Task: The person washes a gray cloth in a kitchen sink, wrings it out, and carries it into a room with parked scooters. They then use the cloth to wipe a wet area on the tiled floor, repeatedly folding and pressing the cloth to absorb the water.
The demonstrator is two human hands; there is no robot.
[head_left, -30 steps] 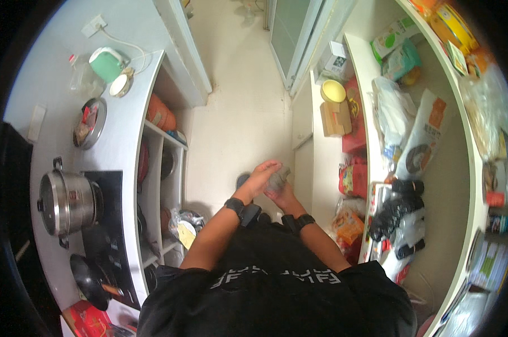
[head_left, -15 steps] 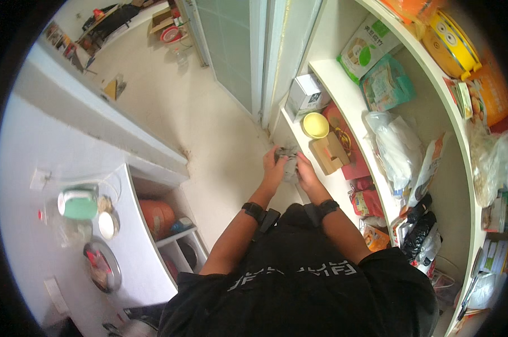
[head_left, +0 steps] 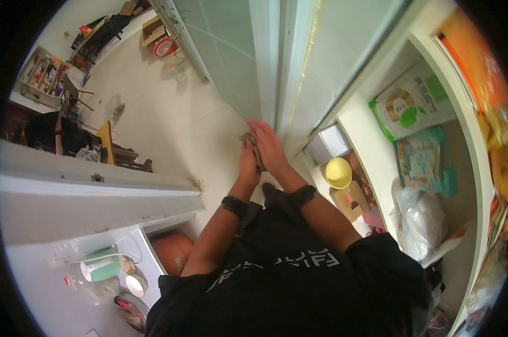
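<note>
A crumpled grey cloth (head_left: 259,157) is pressed between my two hands, in front of my body and above the pale floor. My left hand (head_left: 249,162) grips it from the left, fingers pointing away from me. My right hand (head_left: 268,147) closes over it from the right, with its fingertips reaching past those of the left. Most of the cloth is hidden by the palms; a small bit shows at the far end of the left fingers. A frosted glass door (head_left: 220,50) stands just beyond my hands.
At my right, a white shelf unit (head_left: 362,132) holds a yellow bowl (head_left: 338,172), an open cardboard box (head_left: 346,200) and bagged goods. On the left, a white counter (head_left: 153,269) carries a green-filled container (head_left: 102,266) and a white cup (head_left: 135,285). A doorway opens ahead, with furniture beyond.
My view has turned rightward and forward toward the doorway. My hands, apart with the cloth stretched between them before, have come together around it and lie farther from the shelves.
</note>
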